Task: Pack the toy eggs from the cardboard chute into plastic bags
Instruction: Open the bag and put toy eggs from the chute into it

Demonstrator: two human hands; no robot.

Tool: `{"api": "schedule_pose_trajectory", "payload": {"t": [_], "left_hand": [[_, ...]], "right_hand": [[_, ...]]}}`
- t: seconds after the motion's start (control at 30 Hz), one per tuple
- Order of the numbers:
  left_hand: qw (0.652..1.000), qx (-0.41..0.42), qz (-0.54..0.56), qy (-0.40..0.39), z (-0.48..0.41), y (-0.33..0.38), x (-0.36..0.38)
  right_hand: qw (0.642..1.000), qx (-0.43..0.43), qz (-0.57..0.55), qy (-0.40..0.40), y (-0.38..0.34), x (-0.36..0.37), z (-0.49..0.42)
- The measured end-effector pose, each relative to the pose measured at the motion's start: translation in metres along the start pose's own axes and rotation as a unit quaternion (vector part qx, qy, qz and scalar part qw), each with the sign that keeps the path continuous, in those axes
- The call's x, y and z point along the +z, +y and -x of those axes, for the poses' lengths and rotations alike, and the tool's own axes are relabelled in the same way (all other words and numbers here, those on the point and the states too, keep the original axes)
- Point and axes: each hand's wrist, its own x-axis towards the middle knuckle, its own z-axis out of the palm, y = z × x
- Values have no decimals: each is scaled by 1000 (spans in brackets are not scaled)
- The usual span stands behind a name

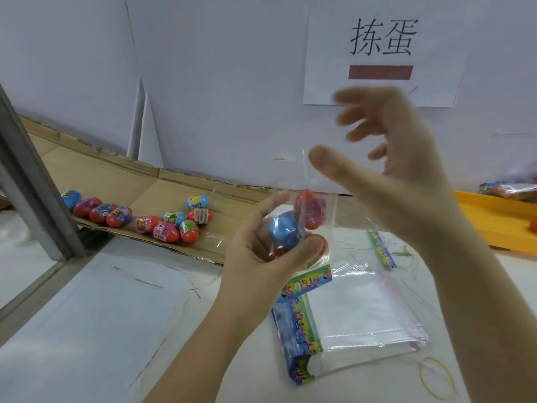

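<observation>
**Bagging toy eggs: grip low, leave the mouth free**

Left-hand fingers [271, 203] and thumb are curled around the bottom of a clear bag [318, 181]. So the left hand [261, 251] is really gripping the eggs through the plastic. A blue egg [283, 229] and a red egg [309, 207] show clearly, with more red lower down behind the thumb. The right hand [401, 181] is up beside the bag's mouth, fingers spread wide and holding nothing. It's blurred, and I can't tell if the thumb touches the film.

My take: this bag is mid-fill. To do it well, hold low like this so the weight sits in the palm. Use the free hand to spread the mouth before another egg goes in, or the thin film folds shut and the egg bounces off.

Supply looks fine. Loose eggs [174, 225] lie on the cardboard chute [174, 184] just to the left, and a stack of empty bags [363, 315] sits on the table under the hands. A yellow tray [494, 225] is off to the right.
</observation>
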Motion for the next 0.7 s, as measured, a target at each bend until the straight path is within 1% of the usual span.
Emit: {"api": "schedule_pose_trajectory", "payload": {"t": [0.03,0.07,0.1,0.13,0.17,0.2,0.27,0.33,0.4,0.5,0.57,0.6,0.63,0.67,0.7], "left_hand": [[1000,1,6,1,-1,1,-1],[1000,1,10,5,-1,1,-1],[1000,1,12,10,-1,2,-1],[1000,3,12,13,-2,2,-1],[1000,5,8,12,-2,2,0],[1000,8,2,8,-2,2,1],[1000,15,-8,12,-3,3,1],[998,26,2,49,-4,1,-1],[995,23,13,91,-6,0,-5],[991,47,-27,126,-6,0,-6],[986,63,-40,149,-6,0,-5],[984,73,-48,157,-5,-1,-6],[982,80,-61,162,-5,-1,-6],[980,83,-74,166,-5,-1,-7],[978,85,-84,169,-5,-1,-7]], "right_hand": [[999,35,-18,8,2,-1,0],[994,101,-37,-21,4,-1,0],[980,171,-65,-79,5,1,0],[959,224,-107,-139,7,4,0],[939,252,-154,-174,11,7,1],[932,255,-190,-175,16,9,1],[939,232,-215,-137,18,15,0],[949,208,-207,-111,21,18,0],[950,210,-199,-116,22,20,0],[945,218,-197,-142,19,24,2],[954,220,-169,-116,16,28,4],[971,195,-115,-77,16,30,5],[989,140,-40,-27,16,31,6],[997,62,29,20,15,33,8],[994,-26,84,57,12,36,10]]}}
